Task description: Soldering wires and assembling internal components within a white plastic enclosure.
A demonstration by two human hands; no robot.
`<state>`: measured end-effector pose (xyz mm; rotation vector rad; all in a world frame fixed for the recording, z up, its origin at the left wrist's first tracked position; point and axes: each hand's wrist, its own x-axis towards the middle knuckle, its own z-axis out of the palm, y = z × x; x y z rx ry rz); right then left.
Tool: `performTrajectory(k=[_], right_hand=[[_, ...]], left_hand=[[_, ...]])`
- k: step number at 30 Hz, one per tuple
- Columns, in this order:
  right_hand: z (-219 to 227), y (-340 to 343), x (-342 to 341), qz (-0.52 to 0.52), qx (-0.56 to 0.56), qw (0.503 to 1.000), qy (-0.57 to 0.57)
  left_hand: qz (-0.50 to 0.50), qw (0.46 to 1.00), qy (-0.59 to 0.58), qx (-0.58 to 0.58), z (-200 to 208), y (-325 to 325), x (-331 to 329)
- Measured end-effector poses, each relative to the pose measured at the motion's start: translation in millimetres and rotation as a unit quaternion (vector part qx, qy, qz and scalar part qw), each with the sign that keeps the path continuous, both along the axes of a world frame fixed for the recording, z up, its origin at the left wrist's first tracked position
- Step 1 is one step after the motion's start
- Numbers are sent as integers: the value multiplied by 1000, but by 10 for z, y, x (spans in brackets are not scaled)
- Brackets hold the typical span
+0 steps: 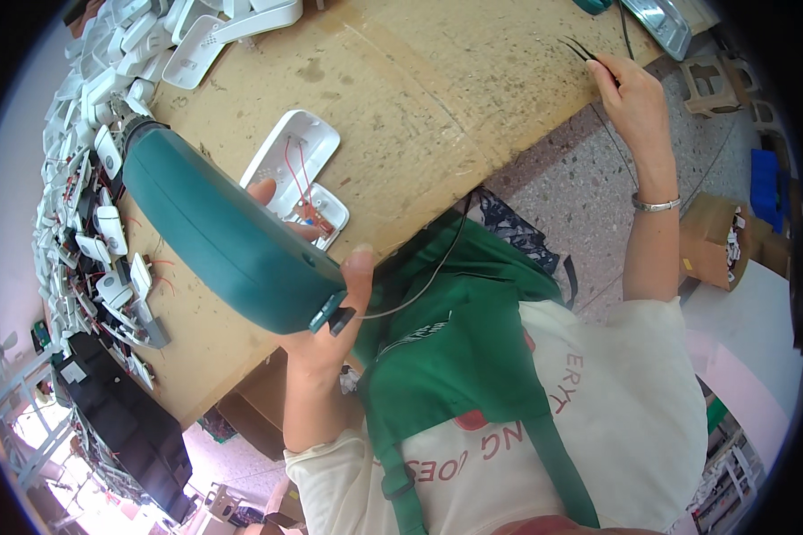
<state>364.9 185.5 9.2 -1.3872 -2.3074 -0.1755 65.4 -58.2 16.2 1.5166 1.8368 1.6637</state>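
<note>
Left hand (326, 325) grips my teal heat gun (223, 236) over white casing (296, 169) | right hand (633, 94) pinches black tweezers (584, 49) | cardboard-covered bench (419, 98)

An assembly workshop: heaped white plastic casings (89, 152) with loose wires line a cardboard-covered workbench (401, 98).

The left hand (326, 312) is curled in a firm grip, thumb raised, forearm bent up from the lower edge. The right hand (633, 94) reaches out on a straight arm, fingers pinched together.
</note>
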Motion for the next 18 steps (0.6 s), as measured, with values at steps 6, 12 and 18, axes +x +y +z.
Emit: performTrajectory(k=[6, 12, 18], right_hand=[[-19, 389, -3, -23, 39, 998, -38], [284, 87, -281, 94, 71, 978, 173], [495, -1188, -457, 592, -474, 641, 117]], left_hand=[[-47, 996, 69, 4, 65, 65, 97], [-60, 994, 94, 15, 86, 267, 236], [-51, 992, 113, 34, -13, 389, 261]])
